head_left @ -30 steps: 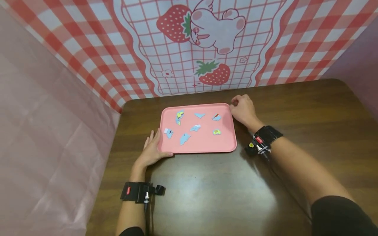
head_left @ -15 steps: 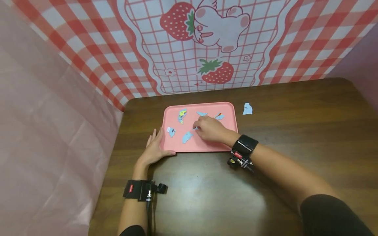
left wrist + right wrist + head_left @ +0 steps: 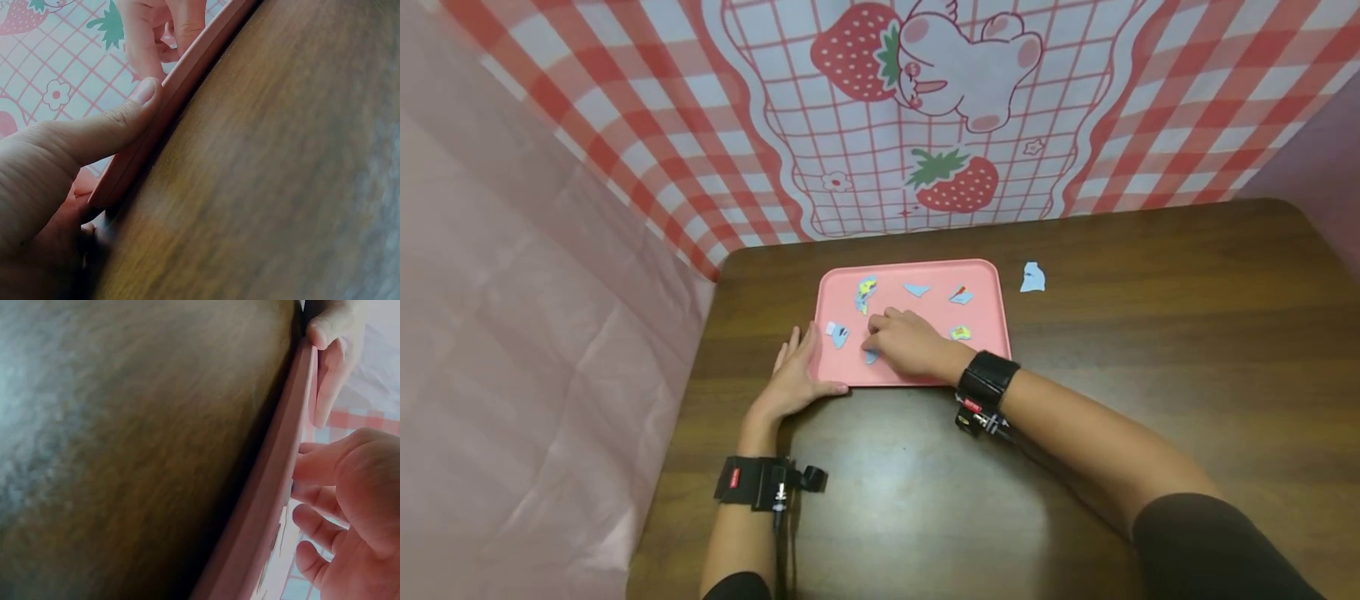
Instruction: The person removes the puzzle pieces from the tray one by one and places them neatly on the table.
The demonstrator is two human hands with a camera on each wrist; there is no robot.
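Observation:
A pink tray [image 3: 940,367] lies on the table, holding several flat, irregular puzzle pieces, mostly light blue. At its front left corner rests my left hand [image 3: 792,385], thumb along the front rim and straight fingers along the left side; the left wrist view shows the thumb on the rim. My right hand [image 3: 912,343] reaches over the tray with curled fingers and pinches at a light-blue puzzle piece [image 3: 871,357], largely covered by the fingertips. Just left of it sits a blue-and-white piece [image 3: 838,335]. A yellow piece [image 3: 960,332] lies beside the right wrist.
Behind the hand on the tray lie a yellow-and-blue piece [image 3: 865,293], a blue triangular piece [image 3: 917,289] and one with a red mark [image 3: 961,294]. Another blue piece [image 3: 1032,277] is on the wooden table [image 3: 1150,333], right of the tray. A checked cloth [image 3: 880,167] hangs behind.
My right hand has left the tray's far right corner, where a blue piece now lies on the table, and moved left across the tray to the front pieces. The left hand stays at its corner.

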